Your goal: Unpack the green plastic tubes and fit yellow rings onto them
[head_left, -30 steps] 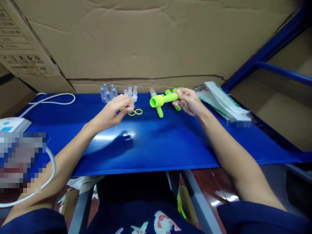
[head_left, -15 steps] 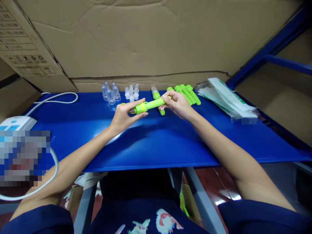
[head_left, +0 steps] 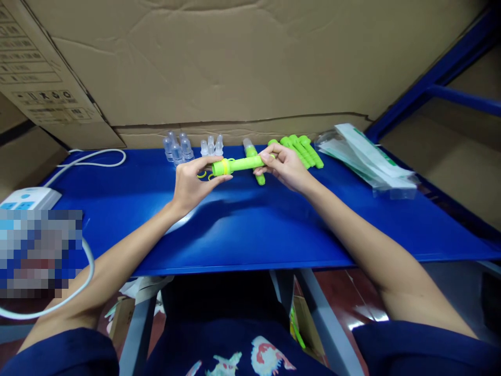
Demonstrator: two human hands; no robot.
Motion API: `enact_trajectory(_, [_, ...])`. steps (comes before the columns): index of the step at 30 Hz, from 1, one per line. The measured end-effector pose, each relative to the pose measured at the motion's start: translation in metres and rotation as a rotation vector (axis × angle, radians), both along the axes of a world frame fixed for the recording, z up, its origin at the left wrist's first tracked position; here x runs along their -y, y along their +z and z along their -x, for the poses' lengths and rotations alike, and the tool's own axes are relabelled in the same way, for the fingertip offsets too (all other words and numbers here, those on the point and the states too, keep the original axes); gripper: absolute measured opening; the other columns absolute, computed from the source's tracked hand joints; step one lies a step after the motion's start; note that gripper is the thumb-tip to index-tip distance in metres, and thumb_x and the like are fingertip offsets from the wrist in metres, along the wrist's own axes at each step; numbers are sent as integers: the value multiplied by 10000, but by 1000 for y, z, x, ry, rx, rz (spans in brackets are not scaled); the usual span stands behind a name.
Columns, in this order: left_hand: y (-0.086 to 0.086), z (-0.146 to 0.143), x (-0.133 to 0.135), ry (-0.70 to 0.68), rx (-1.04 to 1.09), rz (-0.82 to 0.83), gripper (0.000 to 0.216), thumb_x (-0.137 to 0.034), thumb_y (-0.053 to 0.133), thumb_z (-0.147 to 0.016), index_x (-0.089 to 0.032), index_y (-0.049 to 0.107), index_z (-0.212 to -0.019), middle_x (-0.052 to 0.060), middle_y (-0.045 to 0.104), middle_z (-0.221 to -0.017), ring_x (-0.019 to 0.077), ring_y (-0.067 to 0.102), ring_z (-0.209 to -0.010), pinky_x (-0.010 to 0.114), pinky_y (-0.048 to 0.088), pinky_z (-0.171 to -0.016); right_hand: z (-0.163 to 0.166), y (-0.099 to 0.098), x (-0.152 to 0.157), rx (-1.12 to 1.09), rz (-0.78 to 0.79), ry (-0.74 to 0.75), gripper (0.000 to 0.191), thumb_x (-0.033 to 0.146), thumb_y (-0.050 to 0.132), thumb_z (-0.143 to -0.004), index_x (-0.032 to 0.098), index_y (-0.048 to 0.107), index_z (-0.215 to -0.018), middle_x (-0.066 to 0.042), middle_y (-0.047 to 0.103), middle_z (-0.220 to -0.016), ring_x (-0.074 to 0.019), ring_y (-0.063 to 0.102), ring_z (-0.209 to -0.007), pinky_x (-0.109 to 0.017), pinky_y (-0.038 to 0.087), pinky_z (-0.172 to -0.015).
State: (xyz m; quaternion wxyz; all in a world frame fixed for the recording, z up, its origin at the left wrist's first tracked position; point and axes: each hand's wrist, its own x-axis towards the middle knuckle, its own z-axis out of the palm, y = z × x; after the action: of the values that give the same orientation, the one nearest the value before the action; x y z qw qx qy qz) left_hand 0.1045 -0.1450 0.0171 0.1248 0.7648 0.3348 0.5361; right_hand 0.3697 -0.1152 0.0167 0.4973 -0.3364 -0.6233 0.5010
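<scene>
Both hands hold one bright green plastic tube (head_left: 238, 165) level above the blue table (head_left: 250, 224). My right hand (head_left: 284, 167) grips its right end with closed fingers. My left hand (head_left: 191, 183) pinches the left end, where a yellow ring (head_left: 224, 166) sits around the tube near its ribbed tip. Loose yellow rings (head_left: 202, 175) lie on the table just behind my left fingers. Another green tube (head_left: 254, 164) with a clear cap lies beneath the held one.
Clear plastic caps (head_left: 178, 148) and smaller ones (head_left: 211, 146) stand at the back. More green tubes (head_left: 301, 149) lie at the back right beside clear bags (head_left: 364, 159). A white power strip (head_left: 27, 198) and cable (head_left: 94, 156) are at left. Cardboard (head_left: 235, 62) walls the rear.
My left hand picked a yellow ring off the table and met the tube, which my right hand brought leftward. The ring now sits on the tube's left end.
</scene>
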Motion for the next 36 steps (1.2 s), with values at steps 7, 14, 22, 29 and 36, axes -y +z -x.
enact_trajectory(7, [6,4,-1,17,-52,41,525,-589,877,-769,-164,761,-1054,99,816,-1041,204,761,-900,344,614,-883,0,0,2,39,-1,-5,619,694,875,-711,194,550,-878,-12,713,-768,-159,775,-670,-235,637,-634])
enact_trajectory(14, [-4,1,-12,-171,165,314,762,-626,927,-665,-192,616,-1209,93,757,-1155,192,757,-1014,295,612,-871,5,-2,5,-50,-19,-40,625,681,904,-672,201,579,-906,-19,714,-913,-132,763,-737,-263,673,-742])
enact_trajectory(22, [-17,-17,-11,-344,504,651,692,-665,827,-787,-164,643,-1228,184,696,-1402,278,637,-1385,405,524,-1161,54,-25,32,-103,-70,-58,603,663,896,-704,216,530,-874,-69,726,-1073,-181,745,-976,-379,658,-940])
enact_trajectory(29, [-2,-10,-6,-355,484,800,591,-732,597,-946,-196,643,-1192,104,777,-1088,212,765,-1053,338,632,-909,61,-18,46,236,-468,-118,407,629,649,-966,234,595,-883,-99,713,-1010,-221,709,-960,-378,627,-815])
enact_trajectory(36, [11,14,-11,-620,215,1189,497,-639,770,-861,-187,569,-815,-52,452,-581,51,373,-418,181,300,-368,50,23,16,463,-432,-47,592,533,908,-746,234,698,-1212,-99,697,-1239,-217,704,-879,-336,589,-724])
